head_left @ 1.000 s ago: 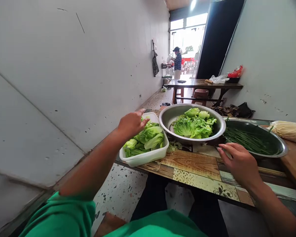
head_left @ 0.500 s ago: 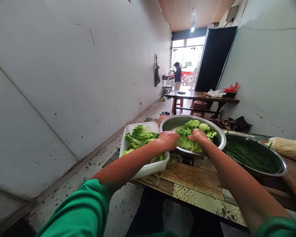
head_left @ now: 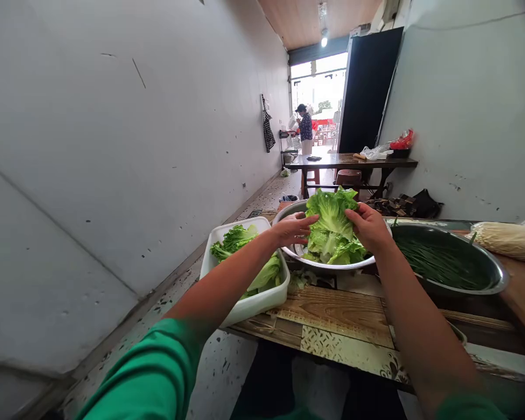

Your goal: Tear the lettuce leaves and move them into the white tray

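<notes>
Lifted lettuce [head_left: 331, 224] hides bowl [head_left: 289, 217].

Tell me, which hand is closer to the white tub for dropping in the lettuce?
Probably the left hand: it grips the lettuce on the white tub's side, while the right hand is beyond it, nearer the chive basin.

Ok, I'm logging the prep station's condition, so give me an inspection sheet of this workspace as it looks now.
Surface: patterned wooden table, vegetable scraps by the bowl.
Job's things: lettuce bunch lifted above the steel bowl; white tub of lettuce beside it.
Clutter: basin of green stalks; pale noodle-like bundle at the right.
Hands: left hand and right hand grip the bunch from either side.
Cables: nothing seen.
Surroundings: grey walls, speckled floor, far table, a person at the doorway.
</notes>
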Demonstrator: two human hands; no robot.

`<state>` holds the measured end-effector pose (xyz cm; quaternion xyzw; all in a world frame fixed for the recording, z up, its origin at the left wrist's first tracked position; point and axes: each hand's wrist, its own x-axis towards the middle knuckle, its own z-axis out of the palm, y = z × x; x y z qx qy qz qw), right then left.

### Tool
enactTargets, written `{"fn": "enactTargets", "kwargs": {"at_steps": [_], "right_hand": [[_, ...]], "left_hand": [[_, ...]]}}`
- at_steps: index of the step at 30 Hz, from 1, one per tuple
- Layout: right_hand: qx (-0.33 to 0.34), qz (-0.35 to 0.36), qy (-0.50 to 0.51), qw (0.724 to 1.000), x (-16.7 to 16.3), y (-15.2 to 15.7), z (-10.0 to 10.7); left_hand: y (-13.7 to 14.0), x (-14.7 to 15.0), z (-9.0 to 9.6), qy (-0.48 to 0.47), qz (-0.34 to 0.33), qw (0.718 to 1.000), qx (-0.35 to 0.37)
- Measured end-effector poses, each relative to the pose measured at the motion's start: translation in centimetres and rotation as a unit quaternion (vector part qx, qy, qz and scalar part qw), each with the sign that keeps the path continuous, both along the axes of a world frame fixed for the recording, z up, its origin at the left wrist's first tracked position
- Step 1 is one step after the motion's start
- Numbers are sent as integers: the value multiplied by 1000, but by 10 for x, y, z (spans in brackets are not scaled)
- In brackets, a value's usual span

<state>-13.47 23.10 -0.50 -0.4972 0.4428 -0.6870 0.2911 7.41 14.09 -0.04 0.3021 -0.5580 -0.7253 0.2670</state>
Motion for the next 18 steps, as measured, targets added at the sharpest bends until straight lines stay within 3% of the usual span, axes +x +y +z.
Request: {"fn": "enactTargets", "kwargs": {"at_steps": [3, 8, 13, 15, 18], "right_hand": [[18, -18, 52, 998, 3, 3, 0], [39, 1, 66, 997, 2, 4, 7], [101, -30, 111, 988, -14, 12, 12], [155, -60, 240, 956, -21, 12, 10], [197, -117, 480, 847, -25, 6, 3]], "left_hand": [[10, -15, 7, 33, -18, 999, 24], [14, -26, 13, 139, 89, 986, 2], [1, 6, 14, 121, 156, 974, -115], [-3, 28, 17, 55, 200, 955, -209], [-4, 70, 29, -104, 278, 877, -379]]}}
